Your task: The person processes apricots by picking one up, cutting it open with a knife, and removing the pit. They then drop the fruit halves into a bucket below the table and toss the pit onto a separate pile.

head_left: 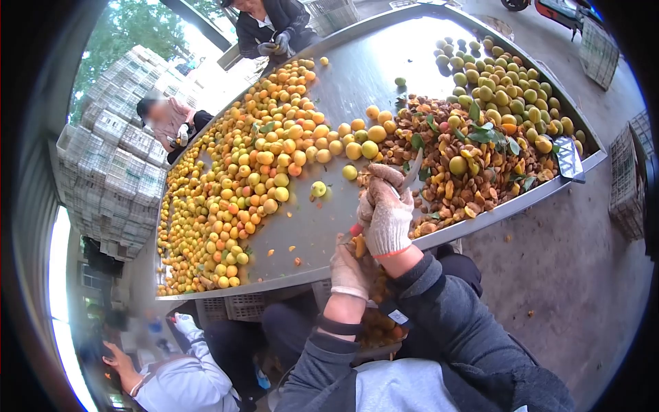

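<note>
My right hand (386, 214), in a stained white knit glove, is closed around a knife. The curved knife blade (414, 169) points up and away over the table, and a red bit, perhaps its handle end, shows below the fist. Just under it, my left hand (349, 269), also gloved, pinches an orange-brown apricot piece (360, 245). Whole yellow-orange apricots (264, 158) spread over the left of the metal table. Right beyond my hands lies a heap of brown apricot pits and scraps (473, 175) with some leaves.
A raised rim (494, 209) edges the metal table. Greener apricots (511, 86) lie at its far right. Below my hands is a container of fruit pieces (377, 329). Co-workers sit at the far side, the left and close by on my left. Crates (113, 151) are stacked at left.
</note>
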Motion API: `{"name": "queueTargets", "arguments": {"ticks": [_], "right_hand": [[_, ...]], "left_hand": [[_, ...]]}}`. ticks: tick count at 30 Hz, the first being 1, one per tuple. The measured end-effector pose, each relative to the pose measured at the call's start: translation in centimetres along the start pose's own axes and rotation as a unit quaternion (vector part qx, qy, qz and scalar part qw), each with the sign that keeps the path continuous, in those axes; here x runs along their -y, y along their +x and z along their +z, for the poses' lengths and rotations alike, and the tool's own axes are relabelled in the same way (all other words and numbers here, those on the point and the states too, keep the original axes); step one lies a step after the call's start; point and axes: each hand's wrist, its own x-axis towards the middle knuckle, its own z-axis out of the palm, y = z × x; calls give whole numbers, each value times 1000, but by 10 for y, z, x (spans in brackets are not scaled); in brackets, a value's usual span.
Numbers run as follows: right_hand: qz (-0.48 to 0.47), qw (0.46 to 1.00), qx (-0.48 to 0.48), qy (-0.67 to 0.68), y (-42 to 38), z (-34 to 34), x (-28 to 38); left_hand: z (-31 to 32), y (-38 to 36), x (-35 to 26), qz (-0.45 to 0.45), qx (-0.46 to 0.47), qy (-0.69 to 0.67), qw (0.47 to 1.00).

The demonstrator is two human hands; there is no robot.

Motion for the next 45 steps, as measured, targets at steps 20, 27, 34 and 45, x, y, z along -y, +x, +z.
{"name": "queueTargets", "arguments": {"ticks": [20, 27, 34, 45], "right_hand": [[-281, 733, 233, -575, 1, -12, 9], [-228, 504, 443, -706, -22, -23, -1], [-99, 844, 273, -450, 0, -27, 4], [191, 981, 31, 32, 12, -14, 63]], "left_hand": [[-35, 1, -56, 133, 176, -12, 975], [-73, 27, -58, 176, 205, 176, 947], [-71, -59, -61, 167, 231, 302, 910], [35, 54, -100, 276, 98, 385, 876]]}}
